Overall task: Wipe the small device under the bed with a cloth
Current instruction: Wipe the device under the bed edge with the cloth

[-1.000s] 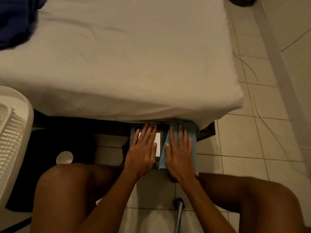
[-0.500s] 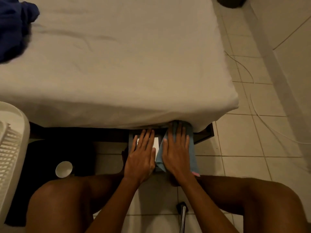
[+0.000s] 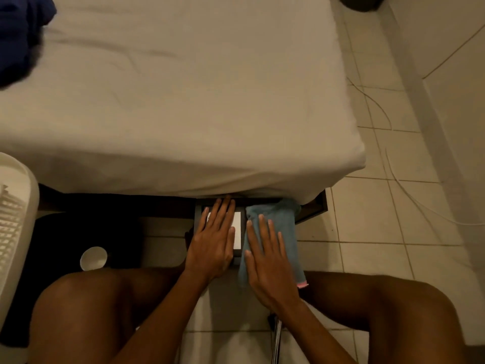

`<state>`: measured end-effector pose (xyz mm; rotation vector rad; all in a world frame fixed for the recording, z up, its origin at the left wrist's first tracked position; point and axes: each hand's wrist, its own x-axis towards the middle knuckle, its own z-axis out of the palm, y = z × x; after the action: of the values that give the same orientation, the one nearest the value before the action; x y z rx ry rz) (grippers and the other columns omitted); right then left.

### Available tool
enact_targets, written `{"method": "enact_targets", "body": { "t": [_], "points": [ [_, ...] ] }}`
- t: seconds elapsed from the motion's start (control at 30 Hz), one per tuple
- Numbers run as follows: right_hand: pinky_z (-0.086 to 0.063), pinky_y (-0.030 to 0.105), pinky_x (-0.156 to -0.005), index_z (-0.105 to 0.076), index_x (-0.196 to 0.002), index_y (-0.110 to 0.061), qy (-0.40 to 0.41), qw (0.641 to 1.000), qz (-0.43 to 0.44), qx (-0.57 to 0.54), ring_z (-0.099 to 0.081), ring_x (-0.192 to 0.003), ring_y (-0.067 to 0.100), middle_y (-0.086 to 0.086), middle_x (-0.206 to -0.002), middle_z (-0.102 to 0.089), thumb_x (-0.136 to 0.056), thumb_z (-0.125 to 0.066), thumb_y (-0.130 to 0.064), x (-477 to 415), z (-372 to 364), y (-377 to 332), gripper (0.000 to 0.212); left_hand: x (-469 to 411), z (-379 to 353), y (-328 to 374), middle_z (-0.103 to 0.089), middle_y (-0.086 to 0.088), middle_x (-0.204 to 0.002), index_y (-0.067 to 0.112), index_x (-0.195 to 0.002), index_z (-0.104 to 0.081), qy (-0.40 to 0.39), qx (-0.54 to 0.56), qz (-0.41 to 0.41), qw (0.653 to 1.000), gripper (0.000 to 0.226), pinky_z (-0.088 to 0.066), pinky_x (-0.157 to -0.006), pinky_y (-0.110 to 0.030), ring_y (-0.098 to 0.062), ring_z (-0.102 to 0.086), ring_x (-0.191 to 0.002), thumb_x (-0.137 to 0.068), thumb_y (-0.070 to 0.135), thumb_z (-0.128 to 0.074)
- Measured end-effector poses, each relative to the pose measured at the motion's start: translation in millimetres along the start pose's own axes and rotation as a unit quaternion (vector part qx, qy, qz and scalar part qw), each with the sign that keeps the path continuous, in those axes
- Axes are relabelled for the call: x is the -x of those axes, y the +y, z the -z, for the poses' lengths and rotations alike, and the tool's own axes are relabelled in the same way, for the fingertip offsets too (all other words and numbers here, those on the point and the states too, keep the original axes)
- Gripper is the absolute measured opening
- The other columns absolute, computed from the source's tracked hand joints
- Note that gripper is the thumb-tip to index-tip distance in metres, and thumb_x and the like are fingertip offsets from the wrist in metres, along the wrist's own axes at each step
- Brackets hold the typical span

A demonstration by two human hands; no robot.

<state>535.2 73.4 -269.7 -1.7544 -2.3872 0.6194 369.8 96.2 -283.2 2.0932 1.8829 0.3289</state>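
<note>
**Cloth meets device at the foot of the bed**

We crouch on the tiled floor (image 3: pixel 367 219) at the near edge of the bed (image 3: pixel 170 101), knees apart, both hands working just below the overhang of the white sheet. The small device (image 3: pixel 238 232), a dark flat box with a pale panel on top, lies on the floor at the bed's near edge, close to its right corner, its far end tucked into the shadow beneath the frame. Our left hand (image 3: pixel 212 248) lies flat and open on it, fingers spread along the panel, gripping nothing, only pinning the box in place. Our right hand (image 3: pixel 270 261) is likewise open, palm down, pressing a light blue cloth (image 3: pixel 280 219) against the device's right side; the cloth's far end bunches up under the sheet and its near end trails toward our right knee, showing a pink trim.

We judge the wipe to be under way along the right flank of the box, with the panel under the left hand not yet reached. The next move calls for sliding the cloth across the top while the left hand shifts aside yet keeps the box steady. A white cup (image 3: pixel 93 258) sits on the floor well to the left, beside a white slatted basket (image 3: pixel 15 219).
</note>
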Motion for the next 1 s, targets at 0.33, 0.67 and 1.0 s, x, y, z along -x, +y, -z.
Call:
{"method": "enact_targets", "body": {
  "t": [0.33,0.67,1.0],
  "points": [
    [0.002,0.040,-0.121,0.005,-0.157,-0.026,0.017,1.000,0.009,0.002,0.014,-0.151,0.014,-0.003,-0.165,0.016,-0.102,-0.033,-0.039,12.2,-12.1,8.8,0.068,-1.6,-2.0,-0.9,-0.007,0.000,-0.166,0.015,-0.157,-0.014,0.015,0.007,0.002,1.000,0.058,-0.014,-0.125,-0.041,-0.010,-0.001,-0.154,-0.103,0.031,-0.026],
    [0.001,0.043,-0.122,0.002,-0.157,-0.026,0.024,1.000,-0.016,-0.003,0.010,-0.152,0.016,0.002,-0.166,0.006,-0.103,-0.019,-0.041,-15.8,-5.2,6.8,0.060,-1.4,-2.2,-1.3,0.002,0.002,-0.167,0.018,-0.157,-0.005,0.002,0.026,0.008,1.000,0.058,-0.007,-0.125,-0.038,-0.007,0.006,-0.153,-0.104,0.033,-0.022],
    [0.004,0.042,-0.123,0.006,-0.156,-0.033,0.032,0.999,-0.027,-0.014,0.014,-0.151,0.012,-0.003,-0.165,0.011,-0.103,-0.014,-0.045,-40.8,5.3,2.2,0.058,-2.7,-0.5,1.1,-0.004,0.001,-0.167,0.017,-0.157,-0.009,0.014,0.020,0.009,1.000,0.057,-0.009,-0.125,-0.038,-0.009,0.002,-0.153,-0.104,0.032,-0.022]
  ]
}}
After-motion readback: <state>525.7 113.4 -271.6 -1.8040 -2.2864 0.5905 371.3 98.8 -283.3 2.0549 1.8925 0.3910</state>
